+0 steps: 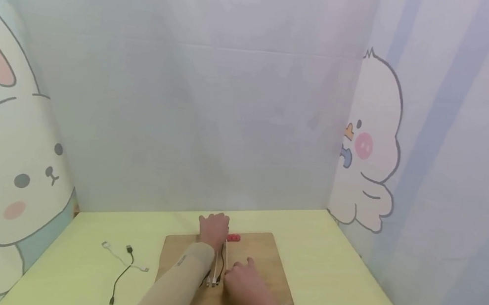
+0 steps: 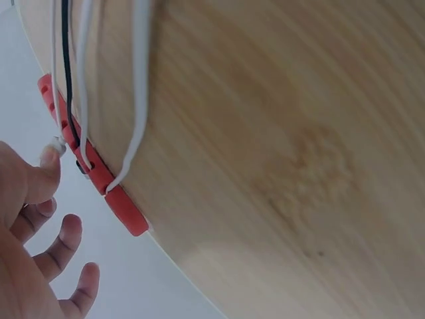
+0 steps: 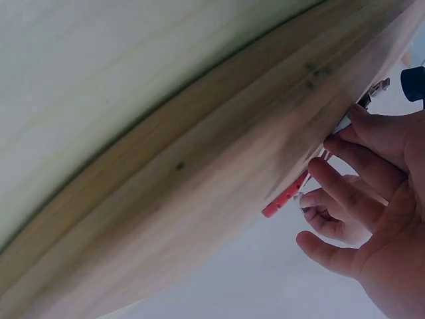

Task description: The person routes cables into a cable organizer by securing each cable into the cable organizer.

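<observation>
A red cable holder (image 2: 119,206) with several slots lies along the far edge of the wooden board (image 1: 266,259). Several white and black cables run from it toward the near side, some seated in its slots. My left hand (image 1: 213,229), at the holder, pinches a white cable's connector (image 2: 60,144) with the thumb; its other fingers are spread. Nearer to me, my right hand (image 1: 249,288) pinches a white cable end (image 3: 343,123) between thumb and index finger, low over the board. Beside it, plug ends (image 1: 214,281) lie side by side.
On the pale yellow table, left of the board, a white cable (image 1: 117,256) and a short black cable (image 1: 120,278) lie crossed. A grey curtain wall (image 1: 212,119) stands behind, and printed panels flank both sides.
</observation>
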The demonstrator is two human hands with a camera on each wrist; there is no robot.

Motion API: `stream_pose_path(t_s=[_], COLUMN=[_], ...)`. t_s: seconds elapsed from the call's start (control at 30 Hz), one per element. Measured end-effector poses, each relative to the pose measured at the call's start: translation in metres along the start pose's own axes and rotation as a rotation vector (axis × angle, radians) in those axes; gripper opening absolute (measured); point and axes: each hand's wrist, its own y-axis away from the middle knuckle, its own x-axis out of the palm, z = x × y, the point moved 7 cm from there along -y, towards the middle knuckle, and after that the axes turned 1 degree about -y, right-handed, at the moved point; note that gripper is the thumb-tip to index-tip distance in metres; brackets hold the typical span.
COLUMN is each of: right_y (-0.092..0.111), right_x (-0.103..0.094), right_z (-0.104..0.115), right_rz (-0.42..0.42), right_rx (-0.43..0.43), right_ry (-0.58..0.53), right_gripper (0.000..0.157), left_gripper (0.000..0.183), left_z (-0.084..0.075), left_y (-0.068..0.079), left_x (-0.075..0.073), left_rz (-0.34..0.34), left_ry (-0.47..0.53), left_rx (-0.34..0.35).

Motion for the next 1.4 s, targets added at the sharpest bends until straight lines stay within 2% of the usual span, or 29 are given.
stream_pose_path(t_s=[0.27, 0.43, 0.63, 0.83, 1.13, 1.23, 1.4], right_y=[-0.001, -0.001, -0.001, 0.001, 0.005, 0.002, -0.005], right_x=[0.002, 0.002, 0.003, 0.006, -0.004, -0.008, -0.015], right_z=[-0.001, -0.002, 0.001, 0.001, 0.002, -0.003, -0.01], right_rz=[-0.029, -0.023, -0.025, -0.018, -0.09, -0.07, -0.02], right_rx=[-0.023, -0.004, -0.04, -0.044, -0.043, -0.022, 0.035], right_ry=[-0.002, -0.008, 0.041, 0.099, 0.086, 0.057, 0.026], right_gripper=[0.008, 0.007, 0.005, 0.011, 0.023, 0.026, 0.023], left_gripper=[0.01, 0.011, 0.019, 0.011, 0.013, 0.016, 0.023], left_z=[0.007, 0.007, 0.01, 0.012, 0.028, 0.035, 0.046], left_y=[-0.003, -0.003, 0.001, 0.005, 0.017, 0.024, 0.039], left_x=[0.012, 0.011, 0.007, 0.007, -0.018, -0.026, -0.037], left_rz=[0.029, 0.025, 0.046, 0.067, 0.024, 0.019, 0.056], left_ry=[0.041, 0.068, 0.125, 0.164, 0.175, 0.179, 0.203], left_rx=[-0.055, -0.049, -0.058, -0.042, -0.007, -0.001, -0.017])
